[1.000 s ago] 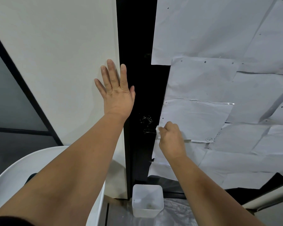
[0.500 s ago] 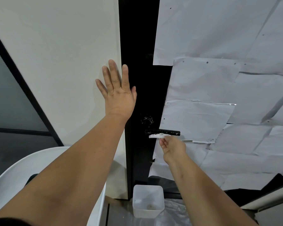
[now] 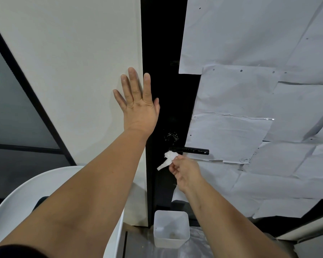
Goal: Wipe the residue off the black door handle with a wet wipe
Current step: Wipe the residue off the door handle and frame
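Lowered since a moment ago, the right hand now pinches the crumpled white wet wipe in its fingers just under the black lever door handle (near its inner end) — the left hand stays flat, fingers spread, on the white wall panel.

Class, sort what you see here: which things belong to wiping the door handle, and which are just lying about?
Belong to the job:
black door handle
wet wipe, pinched in the right hand
left hand, flat against the white panel

Just lying about:
white plastic tub on the floor
paper sheets on the door
white chair
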Tool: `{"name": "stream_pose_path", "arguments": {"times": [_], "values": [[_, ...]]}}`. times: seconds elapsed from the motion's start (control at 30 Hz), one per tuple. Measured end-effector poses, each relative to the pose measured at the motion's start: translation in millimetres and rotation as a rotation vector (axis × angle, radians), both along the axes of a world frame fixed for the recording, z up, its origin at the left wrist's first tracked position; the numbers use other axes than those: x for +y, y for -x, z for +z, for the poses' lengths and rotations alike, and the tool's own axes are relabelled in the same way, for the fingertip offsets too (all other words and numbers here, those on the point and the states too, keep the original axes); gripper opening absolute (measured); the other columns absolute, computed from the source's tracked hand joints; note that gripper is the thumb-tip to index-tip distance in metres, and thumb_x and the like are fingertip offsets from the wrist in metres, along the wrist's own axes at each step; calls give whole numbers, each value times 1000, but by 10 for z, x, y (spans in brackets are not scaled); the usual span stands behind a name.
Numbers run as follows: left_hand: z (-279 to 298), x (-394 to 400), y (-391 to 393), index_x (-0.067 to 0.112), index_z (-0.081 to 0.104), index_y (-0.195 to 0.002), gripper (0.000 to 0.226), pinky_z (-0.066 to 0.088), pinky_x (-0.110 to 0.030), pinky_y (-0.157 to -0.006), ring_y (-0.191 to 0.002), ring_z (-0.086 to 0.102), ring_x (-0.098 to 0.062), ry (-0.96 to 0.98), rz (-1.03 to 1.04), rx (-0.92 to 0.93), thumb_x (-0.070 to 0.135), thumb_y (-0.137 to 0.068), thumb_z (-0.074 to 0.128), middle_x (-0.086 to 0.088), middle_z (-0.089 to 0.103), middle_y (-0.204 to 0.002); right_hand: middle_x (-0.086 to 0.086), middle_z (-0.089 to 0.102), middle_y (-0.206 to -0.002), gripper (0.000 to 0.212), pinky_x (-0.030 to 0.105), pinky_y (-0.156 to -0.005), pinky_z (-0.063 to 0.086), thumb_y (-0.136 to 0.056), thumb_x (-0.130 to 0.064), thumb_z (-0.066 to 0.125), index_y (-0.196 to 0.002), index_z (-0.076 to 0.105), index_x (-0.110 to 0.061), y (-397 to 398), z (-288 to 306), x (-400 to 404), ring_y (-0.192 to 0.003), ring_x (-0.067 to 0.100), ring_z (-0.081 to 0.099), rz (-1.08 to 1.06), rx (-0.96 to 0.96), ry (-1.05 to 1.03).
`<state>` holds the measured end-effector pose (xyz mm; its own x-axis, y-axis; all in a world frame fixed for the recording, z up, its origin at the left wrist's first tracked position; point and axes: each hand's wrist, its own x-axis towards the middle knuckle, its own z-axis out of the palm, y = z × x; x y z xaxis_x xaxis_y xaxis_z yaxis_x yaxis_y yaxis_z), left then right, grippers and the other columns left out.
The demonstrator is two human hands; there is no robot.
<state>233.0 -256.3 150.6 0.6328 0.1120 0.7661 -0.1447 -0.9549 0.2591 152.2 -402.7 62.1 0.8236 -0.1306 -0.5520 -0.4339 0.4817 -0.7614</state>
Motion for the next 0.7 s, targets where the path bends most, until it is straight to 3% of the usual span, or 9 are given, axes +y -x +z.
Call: {"name": "stream_pose_path", "arguments": {"times": [0.1,0.3,0.43,0.57,0.7], "values": [[-10,-3,4,19,-13,-153,76,-3,-69,-115,-148,-9,-44,-1,-8,-1,33,-102,42,-23,-10,-160,11,59,-77,15,25,-56,50,-90,7,52,-98,62,0,3,-54,-68,-60,14,53,-60,75,19],[-1,-3,7,21,-16,-153,77,-2,-70,-115,-148,-10,-45,5,-11,-5,33,-102,41,-24,-10,-160,9,55,-73,16,32,-84,54,-85,15,51,-79,58,2,-123,66,-57,-66,14,56,-106,-53,-134],[-6,7,-6,27,-28,-150,84,-3,-69,-115,-148,-10,-44,-8,-8,-17,34,-102,41,-23,-13,-159,10,62,-80,15,29,-73,54,-89,9,51,-93,62,0,-31,-4,-27,-70,15,56,73,-51,-109],[-11,7,-3,19,-12,-153,75,-2,-70,-115,-148,-9,-45,2,-14,-14,33,-103,42,-26,-6,-161,11,62,-87,18,28,-72,53,-91,9,50,-103,59,0,-49,-54,-174,-74,16,58,-29,-21,-128],[-2,2,1,18,-12,-153,74,-2,-70,-115,-148,-9,-46,0,-10,-7,34,-103,41,-26,-7,-160,10,58,-82,15,28,-72,53,-90,11,48,-88,59,0,-76,39,-106,-71,16,55,3,-56,-200]]}}
